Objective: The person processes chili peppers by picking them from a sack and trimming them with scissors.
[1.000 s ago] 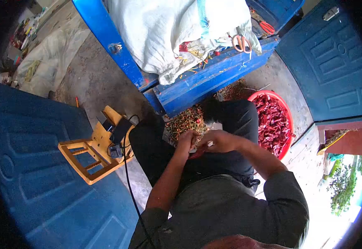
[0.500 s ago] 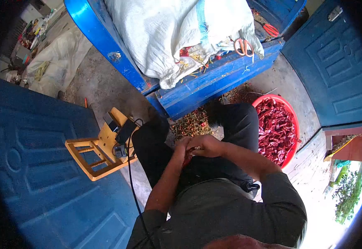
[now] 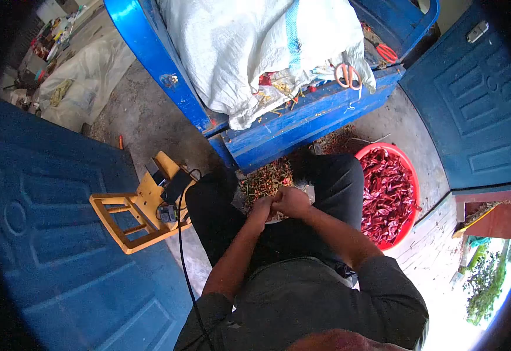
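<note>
My left hand (image 3: 260,209) and my right hand (image 3: 292,202) meet over my lap, fingers curled and pressed together. Whatever lies between them is hidden by the hands. Just beyond, between my knees, is a heap of chili stems (image 3: 265,182) with a few red bits in it. To the right of my right knee stands a red tub (image 3: 417,186) full of dark red dried chilies (image 3: 386,196).
A blue cart bed (image 3: 320,126) ahead carries a large white woven sack (image 3: 226,52), orange-handled scissors (image 3: 347,76) and red-handled scissors (image 3: 386,53). On the left a wooden chair (image 3: 124,231) bears black devices, with a cable (image 3: 183,257) running to me. Blue doors (image 3: 80,234) flank both sides.
Both hands have shifted slightly forward, away from my body. The dark red, chili-like piece that showed under them is out of sight now. The view has shifted a little.
</note>
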`<state>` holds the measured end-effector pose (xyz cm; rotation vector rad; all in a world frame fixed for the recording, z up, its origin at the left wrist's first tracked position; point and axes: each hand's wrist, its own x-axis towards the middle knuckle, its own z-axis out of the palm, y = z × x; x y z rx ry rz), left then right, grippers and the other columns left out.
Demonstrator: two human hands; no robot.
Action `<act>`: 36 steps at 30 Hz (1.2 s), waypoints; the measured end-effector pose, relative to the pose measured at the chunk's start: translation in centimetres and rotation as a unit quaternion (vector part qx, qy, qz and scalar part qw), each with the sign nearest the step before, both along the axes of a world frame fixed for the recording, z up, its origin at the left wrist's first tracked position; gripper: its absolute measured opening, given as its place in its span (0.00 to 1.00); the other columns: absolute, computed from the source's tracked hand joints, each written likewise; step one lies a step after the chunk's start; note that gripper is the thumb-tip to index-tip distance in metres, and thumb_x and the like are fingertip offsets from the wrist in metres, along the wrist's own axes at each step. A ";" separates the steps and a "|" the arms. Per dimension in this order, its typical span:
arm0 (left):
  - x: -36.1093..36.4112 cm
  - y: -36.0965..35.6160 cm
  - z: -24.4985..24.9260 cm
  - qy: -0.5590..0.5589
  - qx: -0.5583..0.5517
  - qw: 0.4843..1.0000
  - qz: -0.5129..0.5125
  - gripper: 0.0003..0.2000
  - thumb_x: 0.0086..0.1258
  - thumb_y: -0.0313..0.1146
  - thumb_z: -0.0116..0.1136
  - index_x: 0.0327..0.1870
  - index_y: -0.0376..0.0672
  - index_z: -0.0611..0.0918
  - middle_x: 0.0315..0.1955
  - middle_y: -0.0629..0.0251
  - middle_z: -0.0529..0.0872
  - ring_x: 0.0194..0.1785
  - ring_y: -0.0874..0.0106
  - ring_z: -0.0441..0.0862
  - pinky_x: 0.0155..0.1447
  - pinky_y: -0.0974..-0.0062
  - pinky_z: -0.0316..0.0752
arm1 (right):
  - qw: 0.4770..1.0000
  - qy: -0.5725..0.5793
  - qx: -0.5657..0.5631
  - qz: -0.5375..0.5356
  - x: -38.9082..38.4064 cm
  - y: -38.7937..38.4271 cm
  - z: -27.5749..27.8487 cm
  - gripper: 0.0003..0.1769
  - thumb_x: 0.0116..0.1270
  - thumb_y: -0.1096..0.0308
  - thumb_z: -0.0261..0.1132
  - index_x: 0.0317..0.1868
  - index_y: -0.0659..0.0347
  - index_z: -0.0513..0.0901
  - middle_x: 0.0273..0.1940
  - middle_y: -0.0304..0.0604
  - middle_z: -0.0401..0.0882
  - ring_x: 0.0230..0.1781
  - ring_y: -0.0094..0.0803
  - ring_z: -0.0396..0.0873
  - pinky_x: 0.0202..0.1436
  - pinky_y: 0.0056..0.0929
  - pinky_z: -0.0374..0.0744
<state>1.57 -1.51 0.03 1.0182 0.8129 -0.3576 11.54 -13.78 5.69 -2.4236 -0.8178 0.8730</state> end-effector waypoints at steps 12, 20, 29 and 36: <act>-0.1 -0.1 -0.9 -0.030 0.061 0.998 -0.001 0.14 0.76 0.44 0.49 0.36 0.44 0.81 0.23 0.69 0.78 0.22 0.75 0.72 0.27 0.70 0.65 | 0.960 0.267 -0.028 -0.075 2.9 -0.7 -1.0 0.17 0.58 0.54 0.74 0.38 0.59 0.86 0.32 0.39 0.87 0.34 0.29 0.84 0.39 0.38 0.81; -1.1 0.9 0.6 -0.085 -0.022 0.995 0.050 0.15 0.76 0.46 0.51 0.44 0.44 0.83 0.28 0.72 0.82 0.31 0.77 0.76 0.37 0.73 0.70 | 0.777 0.485 0.296 -0.270 0.9 -1.8 -0.6 0.26 0.71 0.51 0.68 0.57 0.63 0.79 0.52 0.43 0.81 0.50 0.34 0.82 0.53 0.39 0.83; -1.1 0.8 2.8 -0.053 -0.031 0.997 0.047 0.13 0.76 0.45 0.51 0.43 0.46 0.82 0.28 0.74 0.81 0.27 0.81 0.73 0.28 0.79 0.63 | 0.826 0.428 0.199 -0.308 0.4 -0.8 -0.5 0.19 0.69 0.58 0.71 0.53 0.59 0.81 0.47 0.39 0.82 0.45 0.30 0.81 0.48 0.34 0.80; 0.4 0.1 3.3 -0.064 -0.009 0.993 0.098 0.11 0.74 0.42 0.53 0.33 0.45 0.78 0.22 0.71 0.76 0.19 0.79 0.67 0.22 0.77 0.58 | 0.743 0.504 0.227 -0.377 1.3 -0.3 0.4 0.11 0.71 0.57 0.68 0.42 0.55 0.83 0.39 0.36 0.83 0.41 0.28 0.78 0.48 0.32 0.76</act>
